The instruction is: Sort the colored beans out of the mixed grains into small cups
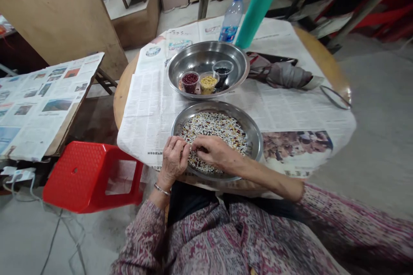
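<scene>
A steel basin (258, 148) in front of me holds mixed white, yellow, dark red and black grains or beans (214, 126). My left hand (176, 157) rests at the basin's left rim, its fingers curled together; whatever they hold is hidden. Over the left part of the grains, my right hand (214, 150) is bent down with its fingertips drawn together near my left thumb. Behind, a second steel basin (237, 58) has three clear plastic cups: one of red beans (190, 79), one of yellow bits (208, 82), one of black beans (222, 70).
Newspaper covers the round table (145, 107). At the back stand a plastic water bottle (232, 17) and a tall green bottle (260, 8). A wrapped grey umbrella-like bundle (284, 73) lies right. A red stool (77, 176) and another newspaper-covered table (45, 99) are left.
</scene>
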Tool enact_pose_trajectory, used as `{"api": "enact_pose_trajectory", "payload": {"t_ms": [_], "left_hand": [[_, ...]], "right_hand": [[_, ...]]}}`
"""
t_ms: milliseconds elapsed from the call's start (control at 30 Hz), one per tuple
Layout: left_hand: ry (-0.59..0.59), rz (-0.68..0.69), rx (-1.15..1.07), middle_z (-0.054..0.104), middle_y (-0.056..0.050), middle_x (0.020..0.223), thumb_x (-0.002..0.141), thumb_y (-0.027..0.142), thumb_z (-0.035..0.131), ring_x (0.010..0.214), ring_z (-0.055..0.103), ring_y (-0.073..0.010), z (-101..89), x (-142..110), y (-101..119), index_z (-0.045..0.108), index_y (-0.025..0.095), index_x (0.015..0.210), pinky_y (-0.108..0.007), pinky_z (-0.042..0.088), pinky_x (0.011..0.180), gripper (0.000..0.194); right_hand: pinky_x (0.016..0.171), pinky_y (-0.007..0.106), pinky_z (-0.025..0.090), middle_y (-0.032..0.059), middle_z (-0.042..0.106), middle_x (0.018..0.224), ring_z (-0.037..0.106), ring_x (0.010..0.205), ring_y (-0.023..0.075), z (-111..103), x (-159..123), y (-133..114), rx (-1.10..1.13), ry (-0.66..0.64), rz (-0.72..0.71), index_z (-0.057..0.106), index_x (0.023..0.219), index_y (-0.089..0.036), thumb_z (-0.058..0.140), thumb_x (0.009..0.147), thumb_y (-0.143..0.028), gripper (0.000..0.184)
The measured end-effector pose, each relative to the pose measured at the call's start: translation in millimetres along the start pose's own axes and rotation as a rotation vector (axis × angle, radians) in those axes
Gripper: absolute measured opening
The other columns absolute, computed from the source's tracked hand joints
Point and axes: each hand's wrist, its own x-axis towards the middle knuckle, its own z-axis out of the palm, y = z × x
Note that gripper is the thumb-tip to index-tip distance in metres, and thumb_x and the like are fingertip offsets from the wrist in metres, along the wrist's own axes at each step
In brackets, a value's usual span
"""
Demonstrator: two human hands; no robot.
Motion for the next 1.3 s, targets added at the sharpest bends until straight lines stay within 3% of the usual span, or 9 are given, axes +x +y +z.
{"api": "enact_pose_trajectory", "payload": {"t_ms": [133,233,433,567,700,833,1033,1133,1300], "left_hand": [[0.009,0.016,-0.001,0.062,-0.005,0.087,0.104,0.020,0.042,0.089,0.057,-0.0205,0.2,0,-1,0.057,0.020,0.089,-0.038,0.050,0.085,0.020],[0.020,0.015,-0.002,0.061,-0.005,0.088,0.103,0.019,0.044,0.088,0.056,-0.0203,0.3,0,0,0.056,0.020,0.090,-0.038,0.050,0.085,0.019],[0.036,0.031,-0.017,0.061,-0.005,0.086,0.103,0.018,0.044,0.086,0.056,-0.0195,0.3,2,1,0.055,0.020,0.089,-0.037,0.050,0.084,0.018],[0.043,0.031,-0.011,0.060,-0.005,0.086,0.103,0.019,0.043,0.085,0.056,-0.0192,-0.1,3,1,0.055,0.020,0.088,-0.036,0.050,0.084,0.019],[0.030,0.019,-0.003,0.061,-0.005,0.086,0.103,0.018,0.044,0.086,0.056,-0.0196,-0.3,2,1,0.055,0.020,0.088,-0.036,0.050,0.084,0.019],[0.020,0.023,0.000,0.061,-0.006,0.087,0.103,0.018,0.044,0.087,0.055,-0.0199,0.0,0,1,0.055,0.019,0.089,-0.037,0.049,0.085,0.019],[0.018,0.020,-0.011,0.060,-0.005,0.086,0.103,0.017,0.045,0.088,0.056,-0.0197,0.4,0,0,0.055,0.020,0.089,-0.037,0.050,0.084,0.018],[0.025,0.021,-0.015,0.060,-0.005,0.086,0.103,0.017,0.045,0.087,0.056,-0.0197,-0.2,2,0,0.055,0.020,0.088,-0.037,0.050,0.084,0.018],[0.045,0.046,-0.007,0.060,-0.004,0.084,0.103,0.016,0.044,0.085,0.056,-0.0188,-1.0,4,1,0.054,0.020,0.087,-0.036,0.050,0.083,0.019]], "right_hand": [[0.085,0.032,0.051,0.0089,0.071,0.098,0.061,0.090,0.0187,11,-1,-7,-0.098,-0.030,-0.249,0.068,0.094,-0.017,0.051,0.090,-0.010,0.018],[0.082,0.036,0.051,0.0105,0.070,0.094,0.058,0.088,0.0216,5,-2,0,-0.296,-0.064,-0.291,0.069,0.093,-0.016,0.050,0.094,-0.014,0.019],[0.085,0.039,0.051,0.0139,0.069,0.105,0.056,0.103,0.0271,-40,-4,41,-0.525,0.133,0.012,0.072,0.099,-0.016,0.048,0.094,-0.012,0.024],[0.089,0.043,0.050,0.0167,0.068,0.114,0.055,0.108,0.0308,-45,4,51,-0.614,0.189,0.168,0.071,0.113,-0.013,0.049,0.096,-0.022,0.029],[0.092,0.044,0.049,0.0170,0.066,0.122,0.055,0.113,0.0295,-23,4,28,-0.495,0.082,-0.001,0.068,0.114,-0.014,0.049,0.099,-0.029,0.029],[0.088,0.038,0.049,0.0101,0.068,0.108,0.057,0.103,0.0224,-17,-15,-6,-0.269,-0.122,-0.236,0.069,0.103,-0.020,0.050,0.098,-0.022,0.020],[0.074,0.030,0.043,0.0049,0.065,0.089,0.055,0.086,0.0176,-31,-33,-3,-0.243,-0.267,-0.240,0.068,0.086,-0.021,0.050,0.095,-0.013,0.021],[0.075,0.030,0.044,0.0062,0.066,0.091,0.057,0.086,0.0185,-36,-22,24,-0.324,-0.179,-0.183,0.070,0.093,-0.021,0.050,0.096,-0.016,0.021],[0.086,0.034,0.047,0.0103,0.069,0.102,0.059,0.099,0.0224,-46,16,57,-0.442,0.080,0.098,0.072,0.102,-0.019,0.045,0.096,-0.014,0.029]]}}
